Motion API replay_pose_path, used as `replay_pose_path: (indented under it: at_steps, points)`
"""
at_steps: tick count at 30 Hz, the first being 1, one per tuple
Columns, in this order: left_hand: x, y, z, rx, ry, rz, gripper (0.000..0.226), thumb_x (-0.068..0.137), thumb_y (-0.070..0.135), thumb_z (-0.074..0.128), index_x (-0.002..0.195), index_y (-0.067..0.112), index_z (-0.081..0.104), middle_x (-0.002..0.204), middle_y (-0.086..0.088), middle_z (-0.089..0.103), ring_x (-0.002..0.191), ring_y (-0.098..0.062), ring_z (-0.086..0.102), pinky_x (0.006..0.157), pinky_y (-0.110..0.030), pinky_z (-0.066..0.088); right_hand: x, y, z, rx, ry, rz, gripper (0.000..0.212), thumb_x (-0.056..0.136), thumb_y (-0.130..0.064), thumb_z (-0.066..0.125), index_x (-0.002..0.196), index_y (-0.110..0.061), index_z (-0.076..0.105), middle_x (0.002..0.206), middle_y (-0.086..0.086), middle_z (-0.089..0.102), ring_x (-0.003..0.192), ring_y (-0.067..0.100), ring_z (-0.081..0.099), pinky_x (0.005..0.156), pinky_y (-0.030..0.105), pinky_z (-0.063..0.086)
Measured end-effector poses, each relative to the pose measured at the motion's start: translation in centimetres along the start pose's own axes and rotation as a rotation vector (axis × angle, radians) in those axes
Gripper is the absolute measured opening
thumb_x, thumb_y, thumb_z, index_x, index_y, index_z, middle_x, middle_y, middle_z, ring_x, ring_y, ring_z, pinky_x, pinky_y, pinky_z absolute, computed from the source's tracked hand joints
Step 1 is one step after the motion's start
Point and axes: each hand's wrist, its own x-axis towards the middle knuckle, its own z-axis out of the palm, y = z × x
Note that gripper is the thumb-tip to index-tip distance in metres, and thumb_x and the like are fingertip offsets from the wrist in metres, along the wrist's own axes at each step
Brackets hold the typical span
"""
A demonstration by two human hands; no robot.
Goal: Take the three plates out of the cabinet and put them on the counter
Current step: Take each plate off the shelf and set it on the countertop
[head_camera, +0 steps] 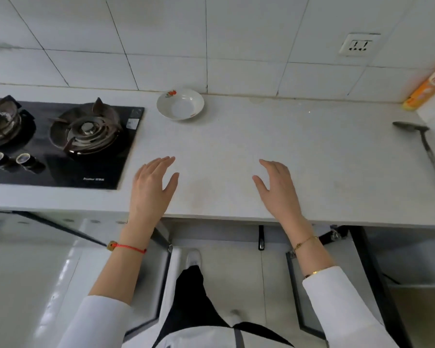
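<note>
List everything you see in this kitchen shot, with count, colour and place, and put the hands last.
plate: one, white with red print, back of counter by the wall
counter: one, white, across the middle
stove: one, black, two burners, set in counter at left
knobs: two, dark, front of stove
socket: one, white, on tiled wall
box: one, orange-yellow, far right corner
spatula: one, metal, right edge
cabinet doors: open, below counter
left hand: open, empty
right hand: open, empty

— What's the counter (286, 151) like?
— Matt, pale, stone-like, faintly stained. The plate (180, 104) at the far edge looks glazed ceramic.
— And the hob (126, 146) on the left?
— Glossy black glass, dull metal burners.
</note>
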Motion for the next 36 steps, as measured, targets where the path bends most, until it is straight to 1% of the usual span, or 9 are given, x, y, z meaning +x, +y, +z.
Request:
replay_pose_path:
  at_steps: [4, 8, 10, 15, 19, 21, 25, 32, 36]
  points:
    - [-6.1, 2.9, -0.8, -0.020, 0.015, -0.003, 0.034, 0.093, 0.019, 0.060, 0.126, 0.010, 0.062, 0.126, -0.006, 0.066, 0.119, -0.025, 0.060, 0.100, -0.048, 0.047, -5.7, 0.9, -2.2, 0.010, -0.017, -0.002, 0.046, 0.098, -0.029, 0.048, 0.140, -0.012, 0.042, 0.138, 0.007, 0.048, 0.134, 0.021, 0.035, 0.111, 0.028, 0.027]
    - [-10.7, 5.1, -2.0, -0.016, -0.004, -0.020, 0.035, 0.093, 0.019, 0.059, 0.128, 0.011, 0.061, 0.127, -0.006, 0.065, 0.121, -0.025, 0.058, 0.101, -0.049, 0.046, -10.5, 1.2, -3.8, 0.021, -0.038, -0.003, 0.046, 0.098, -0.028, 0.048, 0.140, -0.012, 0.042, 0.139, 0.006, 0.048, 0.134, 0.020, 0.035, 0.113, 0.034, 0.031]
    - [-12.6, 6.0, -2.5, -0.030, -0.012, -0.034, 0.036, 0.093, 0.018, 0.059, 0.128, 0.012, 0.060, 0.127, -0.005, 0.064, 0.122, -0.025, 0.057, 0.102, -0.048, 0.046, -12.5, 1.1, -4.4, 0.021, -0.037, -0.007, 0.046, 0.098, -0.028, 0.049, 0.140, -0.012, 0.042, 0.138, 0.006, 0.048, 0.133, 0.020, 0.035, 0.112, 0.034, 0.031]
    - [-16.6, 7.0, -3.3, -0.033, -0.031, -0.026, 0.035, 0.092, 0.017, 0.061, 0.127, 0.011, 0.061, 0.123, -0.006, 0.066, 0.116, -0.025, 0.060, 0.098, -0.047, 0.048, -16.8, 0.4, -5.0, 0.022, -0.018, -0.010, 0.045, 0.097, -0.028, 0.050, 0.139, -0.012, 0.044, 0.136, 0.005, 0.049, 0.133, 0.019, 0.036, 0.112, 0.035, 0.033]
    - [-19.4, 7.0, -4.1, -0.053, -0.054, -0.019, 0.035, 0.093, 0.017, 0.060, 0.128, 0.011, 0.060, 0.123, -0.006, 0.066, 0.118, -0.023, 0.059, 0.101, -0.045, 0.047, -19.7, -0.3, -4.7, 0.017, -0.017, 0.006, 0.045, 0.097, -0.028, 0.050, 0.138, -0.012, 0.045, 0.135, 0.005, 0.050, 0.132, 0.019, 0.037, 0.111, 0.036, 0.035]
    - [-20.6, 6.9, -4.8, -0.063, -0.065, -0.024, 0.036, 0.093, 0.017, 0.060, 0.129, 0.011, 0.059, 0.124, -0.006, 0.065, 0.120, -0.022, 0.057, 0.103, -0.043, 0.046, -21.0, -0.7, -4.5, 0.008, -0.007, 0.004, 0.044, 0.097, -0.028, 0.051, 0.137, -0.011, 0.046, 0.132, 0.005, 0.052, 0.129, 0.019, 0.039, 0.110, 0.034, 0.036]
    - [-22.6, 6.7, -6.3, -0.065, -0.076, -0.025, 0.036, 0.093, 0.015, 0.060, 0.129, 0.011, 0.060, 0.124, -0.006, 0.065, 0.120, -0.023, 0.058, 0.103, -0.041, 0.046, -23.5, -1.7, -4.0, 0.021, 0.002, 0.026, 0.045, 0.096, -0.027, 0.052, 0.138, -0.012, 0.045, 0.132, 0.005, 0.053, 0.130, 0.018, 0.040, 0.107, 0.025, 0.031]
    - [-24.4, 6.0, -7.8, -0.056, -0.122, -0.015, 0.037, 0.095, 0.019, 0.057, 0.131, 0.014, 0.058, 0.127, -0.004, 0.063, 0.124, -0.022, 0.055, 0.103, -0.044, 0.046, -26.8, -2.6, -3.7, 0.040, 0.057, 0.073, 0.044, 0.096, -0.027, 0.052, 0.137, -0.012, 0.046, 0.130, 0.004, 0.055, 0.128, 0.019, 0.042, 0.108, 0.034, 0.037]
    - [-25.0, 6.4, -7.9, -0.070, -0.132, -0.019, 0.036, 0.095, 0.018, 0.058, 0.131, 0.013, 0.058, 0.127, -0.005, 0.064, 0.123, -0.021, 0.055, 0.104, -0.034, 0.044, -27.8, -2.2, -3.5, 0.036, 0.057, 0.096, 0.044, 0.096, -0.027, 0.053, 0.137, -0.012, 0.047, 0.131, 0.005, 0.056, 0.128, 0.021, 0.042, 0.107, 0.032, 0.036]
